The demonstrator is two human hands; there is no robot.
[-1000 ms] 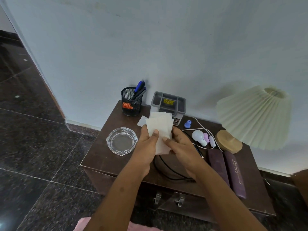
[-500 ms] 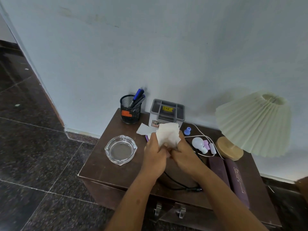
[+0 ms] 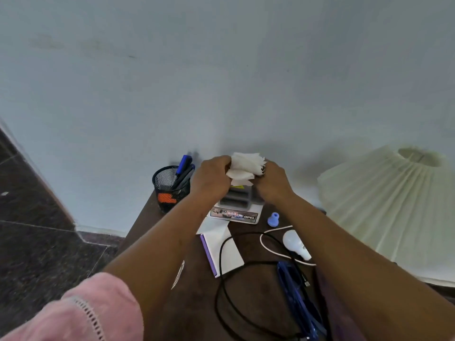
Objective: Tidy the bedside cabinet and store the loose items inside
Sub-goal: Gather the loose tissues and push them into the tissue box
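Observation:
Both hands crumple a white tissue (image 3: 246, 166) between them, held up above the grey organiser box (image 3: 236, 205) at the back of the dark wooden bedside cabinet (image 3: 256, 301). My left hand (image 3: 213, 177) grips the tissue's left side and my right hand (image 3: 273, 182) grips its right side. On the cabinet top lie a white paper on a purple-edged pad (image 3: 221, 249), a black cable (image 3: 221, 291), a white bulb (image 3: 294, 243) with a white cord (image 3: 268, 244), a small blue cap (image 3: 273, 219) and a blue item (image 3: 295, 291).
A black mesh pen holder (image 3: 171, 187) with blue pens stands at the back left corner. A pleated cream lampshade (image 3: 394, 205) fills the right side. The wall is just behind the cabinet. Dark tiled floor (image 3: 37, 242) lies to the left.
The flat tissue held over the cabinet's middle has been crumpled into a wad and raised toward the back, over the organiser box. The view has moved closer; the glass ashtray is now hidden.

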